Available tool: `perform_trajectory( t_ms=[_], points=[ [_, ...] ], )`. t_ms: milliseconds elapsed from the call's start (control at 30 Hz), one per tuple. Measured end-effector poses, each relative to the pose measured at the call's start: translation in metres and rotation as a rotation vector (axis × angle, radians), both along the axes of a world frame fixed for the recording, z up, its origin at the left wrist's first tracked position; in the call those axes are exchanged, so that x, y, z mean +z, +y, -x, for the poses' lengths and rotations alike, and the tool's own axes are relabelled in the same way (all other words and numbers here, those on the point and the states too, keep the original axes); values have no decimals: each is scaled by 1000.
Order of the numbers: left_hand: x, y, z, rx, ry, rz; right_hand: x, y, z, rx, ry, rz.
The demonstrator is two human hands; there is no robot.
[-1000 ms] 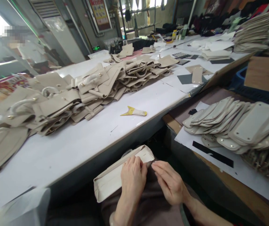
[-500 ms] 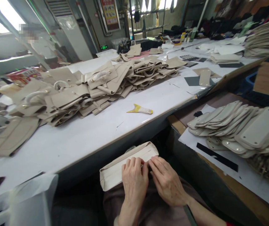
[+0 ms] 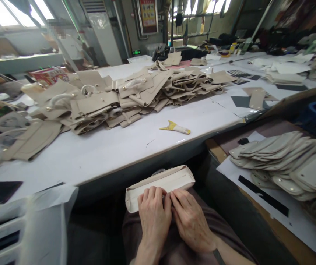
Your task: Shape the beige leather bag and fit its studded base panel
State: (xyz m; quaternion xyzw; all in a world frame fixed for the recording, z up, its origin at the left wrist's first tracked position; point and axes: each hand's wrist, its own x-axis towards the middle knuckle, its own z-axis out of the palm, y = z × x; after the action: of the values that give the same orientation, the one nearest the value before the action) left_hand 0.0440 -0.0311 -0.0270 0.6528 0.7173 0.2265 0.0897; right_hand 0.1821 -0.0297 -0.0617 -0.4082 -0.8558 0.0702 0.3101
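On my lap rests a beige, box-shaped bag piece [image 3: 171, 179], its long whitish face turned up and its corners folded. My left hand [image 3: 155, 208] lies over the near long edge, fingers curled onto it. Beside it, my right hand [image 3: 189, 219] pinches the same edge, thumb and fingertips pressed together close to the left thumb. What lies between the fingertips is hidden. On the white table [image 3: 105, 154] beyond, a yellow and white forked tool [image 3: 175, 127] lies apart from both hands.
A long heap of beige bag panels [image 3: 144, 88] with handles covers the table's middle. To the right, stacked grey-beige pieces with rivets [image 3: 279, 158] lie on a lower surface. A white plastic frame [image 3: 36, 224] stands at the lower left. Another person [image 3: 71, 46] is at the far left.
The view has swung left, so the surroundings sit further right. My right hand has slid leftward along the bag piece's near edge, closer to my left hand. Both hands remain on that edge.
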Motion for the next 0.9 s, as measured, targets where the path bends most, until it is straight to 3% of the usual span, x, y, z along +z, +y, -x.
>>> perform_trajectory(
  t_ms=[467,633,700,767,833,900],
  points=[
    [0,-22,24,155,-69,-112,-3,-10,28,110,-14,20],
    [-17,-36,35,199,-188,-313,-2,-12,38,155,-31,-1],
    [-35,-43,41,337,-426,-418,-2,-12,41,177,-42,3],
    [-56,-48,46,648,-890,-424,-2,-12,42,192,-55,5],
    [-78,-48,48,975,-1389,-315,-3,-12,43,202,-56,4],
    [-96,-43,45,1122,-1732,-140,-4,-11,43,210,-46,-1]
  ],
)
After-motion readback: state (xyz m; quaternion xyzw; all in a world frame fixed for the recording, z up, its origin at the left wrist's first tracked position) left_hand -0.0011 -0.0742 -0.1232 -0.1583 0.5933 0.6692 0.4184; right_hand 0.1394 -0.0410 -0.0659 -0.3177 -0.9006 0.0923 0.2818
